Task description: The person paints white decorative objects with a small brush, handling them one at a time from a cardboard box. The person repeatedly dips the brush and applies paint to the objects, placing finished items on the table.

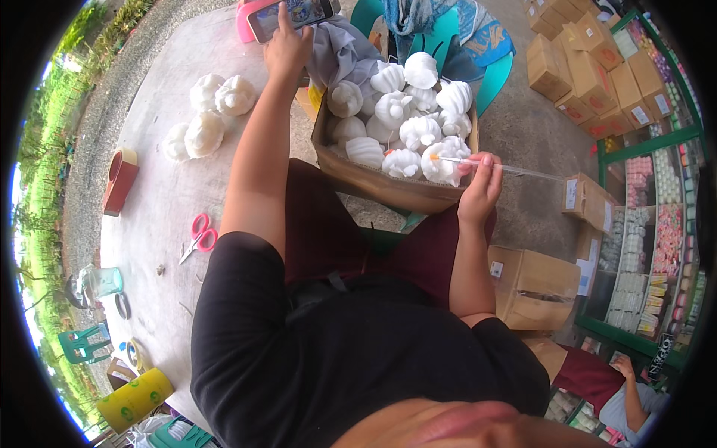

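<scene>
The table (160, 224) spreads below and to the left of the left hand (290, 51), its right edge running under that forearm. The brown carton (418, 191), filled with white bulb-shaped pieces, stands right of the left hand's fingers and just left of and above the right hand (482, 183). Four more bulb-shaped pieces (204, 134) sit on the table, below and left of the left fingers. A grey cloth (340, 52) bunches just right of those fingers; the phone (305, 13) lies right under the index fingertip. Pink-handled scissors (199, 237) rest on the table well below the left hand. Smallest is the fine brush (519, 171), its handle reaching out to the right of the right fingers and its orange tip pointing left, over the nearest piece (442, 166) in the carton; whether tip and piece touch cannot be told.

The step in hand looks like a phone tap during brush work on the pieces. The next move probably calls for freeing the left hand to steady a piece while the brush stays controlled.

The left arm stretches forward, index finger extended, the others loosely bent and gripping nothing. The right forearm is raised, its fingers pinching the brush's handle.
</scene>
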`<state>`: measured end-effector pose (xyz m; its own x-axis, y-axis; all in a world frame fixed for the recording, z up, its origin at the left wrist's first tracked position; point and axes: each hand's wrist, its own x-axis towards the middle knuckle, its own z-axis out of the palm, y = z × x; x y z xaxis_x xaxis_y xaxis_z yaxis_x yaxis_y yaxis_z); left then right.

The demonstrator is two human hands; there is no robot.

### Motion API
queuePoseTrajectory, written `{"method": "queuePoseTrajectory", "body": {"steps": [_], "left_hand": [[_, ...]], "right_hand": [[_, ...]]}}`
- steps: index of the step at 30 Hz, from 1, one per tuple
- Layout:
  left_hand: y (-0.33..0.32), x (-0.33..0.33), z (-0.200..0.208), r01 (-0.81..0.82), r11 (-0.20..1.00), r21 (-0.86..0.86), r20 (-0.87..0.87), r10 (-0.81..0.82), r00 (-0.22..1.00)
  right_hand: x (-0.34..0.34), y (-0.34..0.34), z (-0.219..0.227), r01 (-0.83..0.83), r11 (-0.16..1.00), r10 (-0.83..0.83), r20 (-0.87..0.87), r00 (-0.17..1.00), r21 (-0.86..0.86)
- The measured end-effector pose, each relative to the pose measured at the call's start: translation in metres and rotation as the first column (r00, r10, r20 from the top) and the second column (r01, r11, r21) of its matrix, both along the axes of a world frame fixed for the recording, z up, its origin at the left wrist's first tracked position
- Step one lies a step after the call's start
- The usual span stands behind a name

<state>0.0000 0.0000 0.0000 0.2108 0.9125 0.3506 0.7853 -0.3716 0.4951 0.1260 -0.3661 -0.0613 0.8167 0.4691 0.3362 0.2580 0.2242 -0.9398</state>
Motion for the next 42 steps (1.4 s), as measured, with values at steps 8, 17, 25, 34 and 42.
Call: {"method": "queuePoseTrajectory", "body": {"steps": [8, 17, 25, 34, 42], "left_hand": [[-0.051, 0.013, -0.009, 0.106, 0.963, 0.248, 0.351, -0.192, 0.917], [-0.219, 0.011, -0.03, 0.833, 0.553, 0.029, 0.141, -0.827, 0.544], [-0.235, 0.017, -0.023, 0.846, 0.53, -0.058, -0.058, -0.848, 0.527], [-0.246, 0.009, -0.038, 0.883, 0.468, 0.038, 0.189, -0.871, 0.454], [-0.238, 0.007, -0.033, 0.879, 0.474, 0.058, 0.346, -0.835, 0.428]], "right_hand": [[0.002, -0.002, 0.023, -0.027, 0.96, 0.118, -0.316, 0.942, 0.279], [0.001, -0.029, 0.027, -0.025, 0.983, 0.073, -0.266, 0.961, 0.181], [-0.007, -0.044, 0.031, -0.027, 0.985, 0.069, -0.243, 0.968, 0.17], [-0.014, -0.051, 0.034, -0.072, 0.997, 0.072, -0.013, 0.997, -0.024], [-0.028, -0.046, 0.052, 0.065, 0.984, 0.019, 0.458, 0.889, -0.167]]}}
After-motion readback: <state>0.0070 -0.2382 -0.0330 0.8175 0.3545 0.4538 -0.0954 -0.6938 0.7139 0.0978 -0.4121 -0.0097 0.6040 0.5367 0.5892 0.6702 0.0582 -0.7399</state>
